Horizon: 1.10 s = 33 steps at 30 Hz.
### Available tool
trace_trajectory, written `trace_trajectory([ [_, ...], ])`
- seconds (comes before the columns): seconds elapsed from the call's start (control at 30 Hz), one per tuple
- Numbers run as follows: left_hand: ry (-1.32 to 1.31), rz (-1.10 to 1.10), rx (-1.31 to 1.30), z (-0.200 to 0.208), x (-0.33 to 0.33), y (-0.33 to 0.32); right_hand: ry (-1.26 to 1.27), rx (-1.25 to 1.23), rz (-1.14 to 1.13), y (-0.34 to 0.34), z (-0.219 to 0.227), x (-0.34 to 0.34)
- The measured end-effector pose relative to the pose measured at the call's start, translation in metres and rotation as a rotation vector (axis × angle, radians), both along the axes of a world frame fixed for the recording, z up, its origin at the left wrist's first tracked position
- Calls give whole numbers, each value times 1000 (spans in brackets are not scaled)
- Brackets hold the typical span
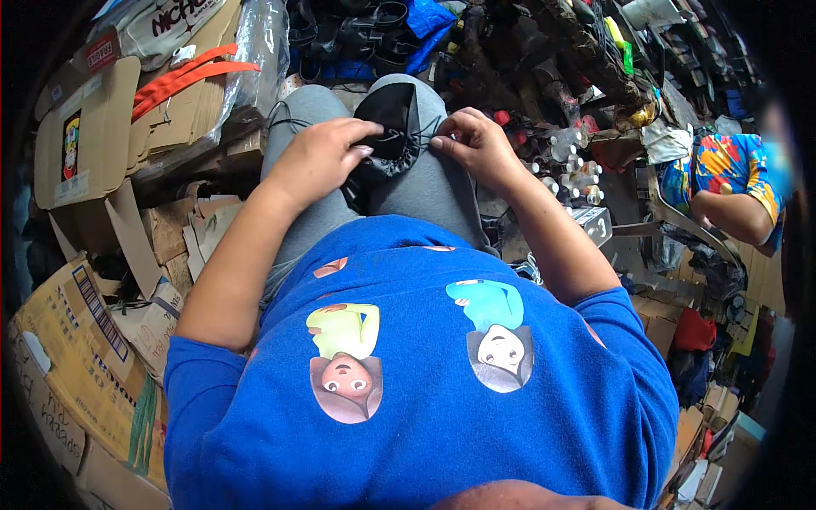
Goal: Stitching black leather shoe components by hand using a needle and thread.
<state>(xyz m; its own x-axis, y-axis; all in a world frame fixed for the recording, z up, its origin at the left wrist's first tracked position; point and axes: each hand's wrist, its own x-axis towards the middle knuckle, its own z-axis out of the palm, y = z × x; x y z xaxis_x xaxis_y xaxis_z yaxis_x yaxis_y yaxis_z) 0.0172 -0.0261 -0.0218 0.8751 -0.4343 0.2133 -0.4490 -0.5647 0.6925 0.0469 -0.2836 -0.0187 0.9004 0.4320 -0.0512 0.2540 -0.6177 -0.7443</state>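
Black pouch (393, 106), likely light, soft, slippery: hold gathered rim (398, 165). Your right fingers (449, 146), 3 o'clock, pinch drawstring (427, 134); left fingers (360, 130), 9 o'clock: grip unclear.

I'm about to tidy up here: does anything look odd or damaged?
Mostly the clutter: at left, orange-red strips lie askew across cardboard, and small bottles crowd together at right amid mixed items. The black pouch on the lap, between the left hand and right hand, shows no clear damage.
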Motion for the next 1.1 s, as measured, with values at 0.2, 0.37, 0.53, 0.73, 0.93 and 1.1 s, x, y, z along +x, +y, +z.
trace_trajectory([
  [0.2, 126, 62, 41, 14, 3, 16, -65, -34, 86, -11, -2, 8],
  [0.37, 283, 290, -45, -7, -29, 119, -6, -120, -65, -50, 1, 17],
  [0.53, 471, 567, -578, 3, -25, 114, -55, -162, -61, -97, -34, 32],
  [0.73, -127, 234, -100, 17, 22, 21, 110, 97, 91, -13, 21, 36],
  [0.93, 151, -41, -33, 1, 54, -25, 33, 28, 306, 6, 17, 55],
  [1.1, 357, -189, -8, -2, 70, -25, 7, 21, 387, 7, 15, 55],
])
